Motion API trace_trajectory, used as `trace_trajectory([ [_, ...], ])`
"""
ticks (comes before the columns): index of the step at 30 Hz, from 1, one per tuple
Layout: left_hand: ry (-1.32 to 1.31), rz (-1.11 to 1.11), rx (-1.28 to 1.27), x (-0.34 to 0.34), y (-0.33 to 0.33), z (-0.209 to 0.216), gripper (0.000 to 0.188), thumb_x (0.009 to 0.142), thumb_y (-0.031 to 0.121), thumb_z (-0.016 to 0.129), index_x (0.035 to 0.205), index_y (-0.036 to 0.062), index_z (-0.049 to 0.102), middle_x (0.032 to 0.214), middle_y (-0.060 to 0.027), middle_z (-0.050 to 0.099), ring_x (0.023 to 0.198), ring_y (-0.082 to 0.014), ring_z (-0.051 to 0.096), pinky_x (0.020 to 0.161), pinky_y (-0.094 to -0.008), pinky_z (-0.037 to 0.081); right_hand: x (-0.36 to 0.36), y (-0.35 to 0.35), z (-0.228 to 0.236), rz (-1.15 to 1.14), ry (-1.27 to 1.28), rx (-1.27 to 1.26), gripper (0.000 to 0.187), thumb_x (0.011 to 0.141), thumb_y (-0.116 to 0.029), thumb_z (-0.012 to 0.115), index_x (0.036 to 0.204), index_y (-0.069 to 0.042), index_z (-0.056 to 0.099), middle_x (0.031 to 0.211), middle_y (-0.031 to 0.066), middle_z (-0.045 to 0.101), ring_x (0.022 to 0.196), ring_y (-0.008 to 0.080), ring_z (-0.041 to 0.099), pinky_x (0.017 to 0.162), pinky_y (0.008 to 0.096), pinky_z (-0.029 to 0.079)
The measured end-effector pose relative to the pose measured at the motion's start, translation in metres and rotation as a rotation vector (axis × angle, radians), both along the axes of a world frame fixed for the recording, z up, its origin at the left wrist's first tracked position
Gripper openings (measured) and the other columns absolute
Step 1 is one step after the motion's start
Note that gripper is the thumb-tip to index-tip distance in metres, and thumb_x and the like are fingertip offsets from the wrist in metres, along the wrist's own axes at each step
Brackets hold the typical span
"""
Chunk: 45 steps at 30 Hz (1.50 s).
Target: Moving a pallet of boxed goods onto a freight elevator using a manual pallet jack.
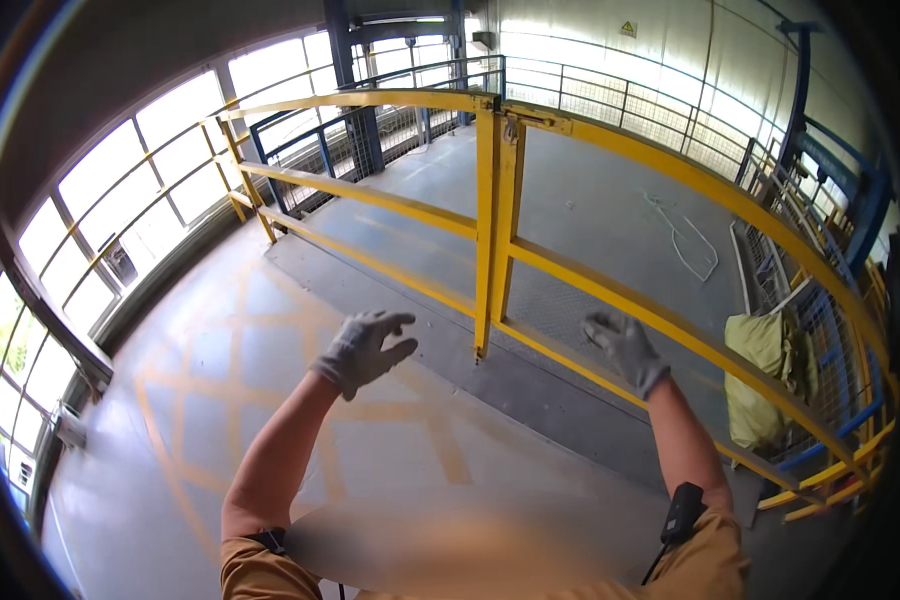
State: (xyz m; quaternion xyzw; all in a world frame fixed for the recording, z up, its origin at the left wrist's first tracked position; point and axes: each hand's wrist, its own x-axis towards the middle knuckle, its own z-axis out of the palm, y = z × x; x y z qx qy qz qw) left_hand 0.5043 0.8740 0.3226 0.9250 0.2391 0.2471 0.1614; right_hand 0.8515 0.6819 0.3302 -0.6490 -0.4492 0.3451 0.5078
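Both my hands wear grey work gloves and are raised in front of a yellow metal gate [486, 200] with two leaves meeting at upright posts. My left hand [363, 350] is to the left of the posts, fingers and thumb apart, holding nothing. On the other side, my right hand [625, 350] is lifted near the right leaf's lower rails, its fingers spread and nothing in them. Whether it touches a rail I cannot tell. Near the top of the posts sits a metal latch [511, 128].
Beyond the gate lies a grey platform [590, 200] with a pale looped cord [680, 235] on it. A green-yellow sack [760, 385] leans at the right by blue mesh railing. Worn yellow lines [235, 390] mark the floor at left, below large windows [110, 180].
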Motion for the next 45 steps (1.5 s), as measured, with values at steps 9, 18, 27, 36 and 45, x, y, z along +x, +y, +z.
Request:
trace_trajectory([
  [9,-0.183,-0.128,0.456,0.121,0.269,0.089,0.045,0.076,0.03,0.071,0.114,0.0107,0.057,0.103,-0.0108,0.059,0.098,-0.0291,0.055,0.085,-0.0387,0.044,0.018,0.293,0.074,-0.149,0.146,0.088,0.035,0.088,-0.018,0.052,0.118,-0.001,0.048,0.092,0.0033,0.058,0.085,0.0093,0.057,0.076,0.0227,0.049],
  [18,-0.081,-0.087,0.639,0.248,0.434,0.153,0.073,0.071,0.049,0.069,0.13,0.0165,0.042,0.116,-0.0115,0.049,0.11,-0.0274,0.047,0.093,-0.0374,0.037,0.085,0.386,0.082,-0.445,0.194,0.085,0.03,0.09,-0.037,0.054,0.092,-0.008,0.056,0.081,0.0014,0.058,0.075,0.0127,0.062,0.073,0.0268,0.052],
  [27,0.046,-0.258,0.546,0.27,0.475,0.19,0.065,0.066,0.048,0.073,0.117,0.0112,0.056,0.097,-0.0097,0.064,0.093,-0.0251,0.061,0.08,-0.0354,0.047,0.052,0.401,0.112,-0.662,-0.011,-0.019,0.032,0.091,-0.04,0.052,0.091,-0.009,0.058,0.074,-0.0002,0.058,0.061,0.0073,0.054,0.061,0.0227,0.049],
  [36,-0.019,-0.335,0.594,0.269,0.483,0.202,0.06,0.065,0.045,0.074,0.112,0.0117,0.059,0.093,-0.0088,0.065,0.09,-0.0255,0.061,0.077,-0.0363,0.048,0.039,0.393,0.137,-0.68,-0.1,0.179,0.025,0.095,-0.031,0.047,0.08,-0.014,0.057,0.057,-0.0073,0.038,0.046,0.0048,0.03,0.058,0.0256,0.041],
  [45,0.093,-0.231,0.533,0.271,0.476,0.203,0.068,0.064,0.047,0.074,0.119,0.0124,0.055,0.101,-0.0104,0.064,0.096,-0.0263,0.06,0.081,-0.0373,0.047,0.04,0.387,0.132,-0.702,-0.023,0.218,0.027,0.093,-0.033,0.05,0.074,-0.014,0.056,0.055,-0.0066,0.04,0.046,0.0055,0.032,0.058,0.028,0.042],
])
